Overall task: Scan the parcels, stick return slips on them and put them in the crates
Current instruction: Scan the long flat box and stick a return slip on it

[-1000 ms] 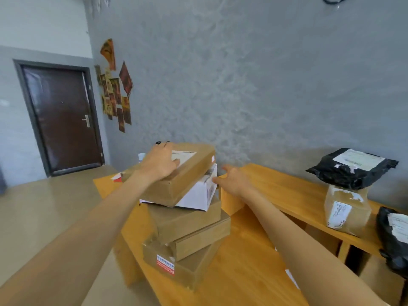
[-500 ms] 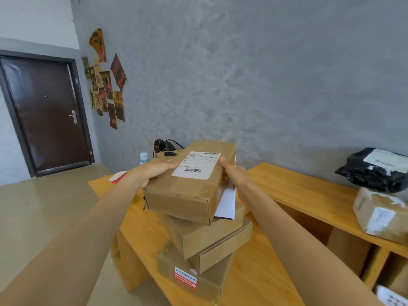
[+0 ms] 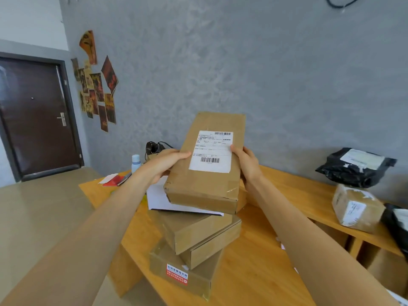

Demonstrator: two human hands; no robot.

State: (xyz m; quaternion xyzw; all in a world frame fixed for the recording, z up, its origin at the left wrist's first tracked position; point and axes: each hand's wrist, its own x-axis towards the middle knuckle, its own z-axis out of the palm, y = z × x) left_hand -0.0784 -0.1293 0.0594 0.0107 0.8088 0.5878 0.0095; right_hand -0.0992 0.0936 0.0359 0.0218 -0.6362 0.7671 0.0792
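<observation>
Head view is showing the left hand (image 3: 164,164) and right hand (image 3: 247,164) each gripping a long brown box (image 3: 205,184). It is hanging above the box pile (image 3: 194,246).

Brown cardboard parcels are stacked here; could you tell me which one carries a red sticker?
The bottom brown cardboard box of the stack; its near side shows a red sticker, unlike the others.

Bare forearms, no sleeves, bare hands (image 3: 163,164)
</observation>
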